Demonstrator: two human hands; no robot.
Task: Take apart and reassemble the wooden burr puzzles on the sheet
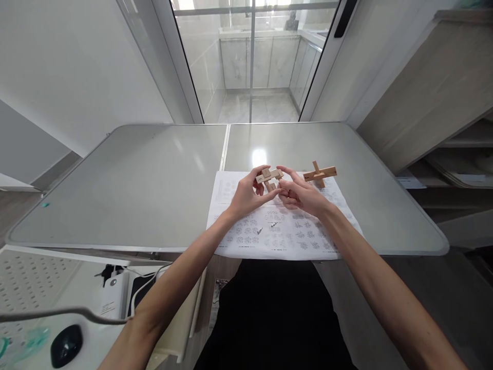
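Between my two hands is a wooden interlocking puzzle (pixel 270 176) made of several pale notched sticks, held just above a printed sheet. My left hand (pixel 247 194) grips its left side, thumb below and fingers behind. On the other side, my right hand (pixel 299 194) pinches the puzzle's right end, with the lower fingers curled under. Past my right hand, a second wooden piece of crossed sticks (pixel 320 173) rests at the sheet's upper right. The instruction sheet (pixel 246 250), covered in small assembly diagrams, lies beneath both hands.
The grey folding table (pixel 162 190) has a seam near its middle. At lower left, a white stand (pixel 92 339) carries a black mouse (pixel 67 345), a white box (pixel 114 295) and a cable (pixel 77 311). Shelves (pixel 454 164) stand at right; a glass door (pixel 252 61) is behind the table.
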